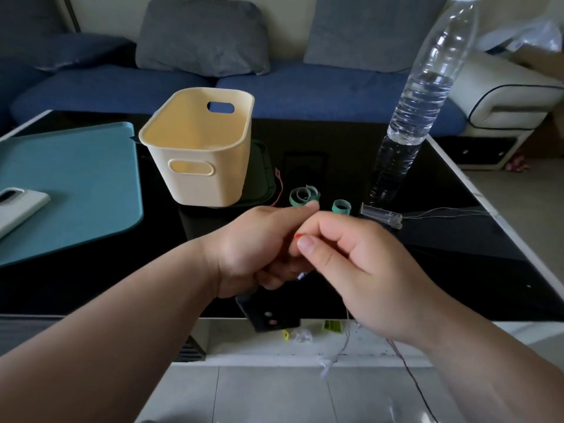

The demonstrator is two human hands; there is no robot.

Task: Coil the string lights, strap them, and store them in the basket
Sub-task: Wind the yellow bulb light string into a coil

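Observation:
My left hand [256, 248] and my right hand [360, 267] meet above the near part of the black table, fingers curled. Between them they pinch a thin red piece [298, 236], which could be a strap or a wire; most of it is hidden. A thin dark wire [409, 370] of the string lights trails down from under my right wrist toward the floor. The cream basket [195, 148] stands empty behind my hands. Two curled green straps [303, 196] [341, 206] lie on the table just beyond my fingers. A clear battery box [381, 215] with thin wire lies to the right.
A tall clear water bottle [427, 96] stands at the right. A teal mat [70, 184] with a white phone case [18, 206] covers the table's left. A red tie [279, 187] lies beside the basket. A dark phone [268, 315] sits at the near edge. A blue sofa is behind.

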